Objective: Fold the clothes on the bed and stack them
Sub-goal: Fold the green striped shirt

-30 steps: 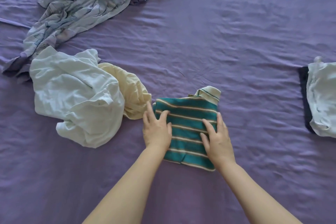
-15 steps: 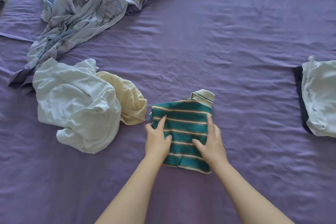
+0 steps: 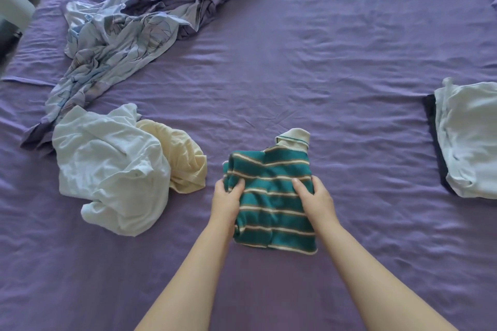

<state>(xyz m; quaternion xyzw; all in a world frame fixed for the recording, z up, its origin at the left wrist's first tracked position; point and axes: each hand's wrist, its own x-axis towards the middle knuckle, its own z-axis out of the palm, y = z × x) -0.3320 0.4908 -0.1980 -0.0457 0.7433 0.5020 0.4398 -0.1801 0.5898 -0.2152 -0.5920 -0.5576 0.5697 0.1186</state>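
- My left hand [image 3: 226, 203] grips the left edge of the folded green striped shirt [image 3: 271, 196]; the thumb lies on top of the cloth and the fingers curl under the edge, out of sight.
- My right hand [image 3: 316, 200] grips the right edge the same way, thumb on top, fingers wrapped round the side of the fold.
- The shirt sits low in the middle of the view, at about 6 o'clock from the centre of the bed [image 3: 322, 75], on the purple sheet. It is folded into a rough square, green with cream and brown stripes, and its pale collar [image 3: 294, 138] sticks out at the far right corner, toward 12 o'clock.
- I cannot tell whether the shirt rests fully on the sheet or is raised a little at the edges that I hold.
- At 9 o'clock from the shirt lies a crumpled white garment [image 3: 113, 172], unfolded. A pale yellow garment [image 3: 183, 158] lies against its right side, between it and the shirt, near my left hand but not touching it.
- At 10 to 11 o'clock, farther up the bed, a light blue patterned sheet [image 3: 115, 43] lies bunched in a long heap, with purple cloth tangled in its far end.
- At 3 o'clock, well apart from the shirt, a folded white garment [image 3: 470, 137] lies on top of a dark garment [image 3: 433, 140] at the right edge of the view.
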